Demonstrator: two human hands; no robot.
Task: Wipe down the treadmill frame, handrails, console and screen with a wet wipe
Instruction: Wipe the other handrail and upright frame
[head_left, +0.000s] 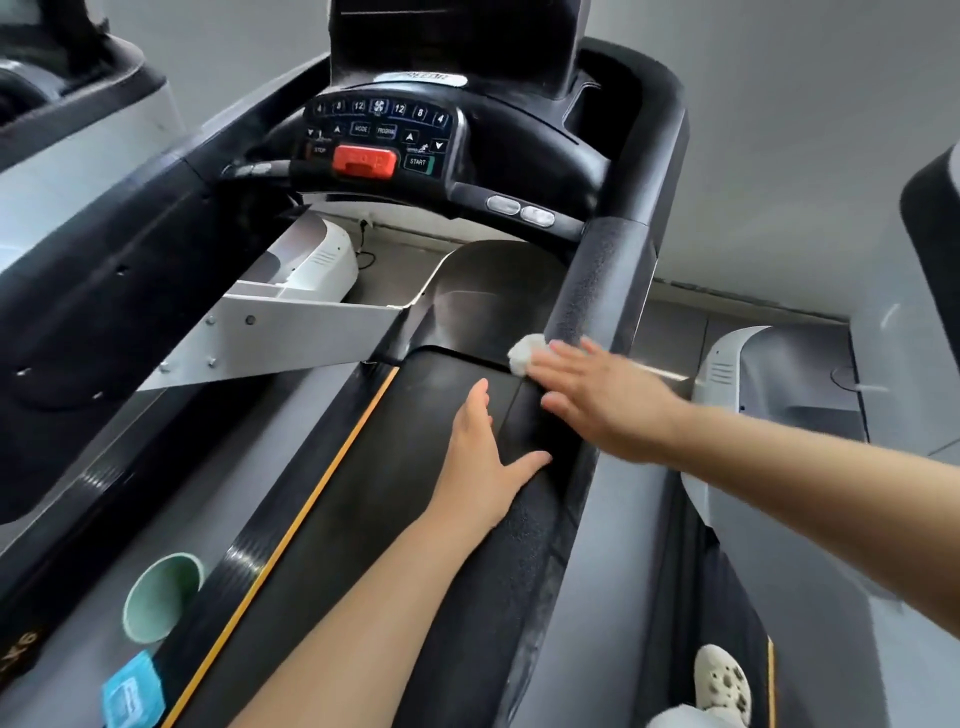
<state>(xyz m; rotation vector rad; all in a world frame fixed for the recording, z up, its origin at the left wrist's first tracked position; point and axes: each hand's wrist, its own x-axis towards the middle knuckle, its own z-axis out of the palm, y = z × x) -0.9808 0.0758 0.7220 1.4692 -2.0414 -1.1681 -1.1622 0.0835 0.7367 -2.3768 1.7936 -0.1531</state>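
A black padded right handrail (597, 280) runs from the console (379, 140) toward me. My right hand (597, 395) lies flat across this rail and presses a crumpled white wet wipe (524, 354) against it under the fingertips. My left hand (483, 457) rests on the same rail closer to me, fingers spread, thumb on the rail top, holding nothing. The console shows buttons and a red stop key (365, 161). Above it the dark screen (452, 36) is cut off by the frame's top. The black belt (395, 493) with an orange stripe lies below.
A green cup (162, 597) and a blue wipe packet (132, 691) sit on the left side rail. The left handrail (104, 270) crosses the left side. Another treadmill (769, 374) stands to the right. My shoe (722, 680) is at the bottom right.
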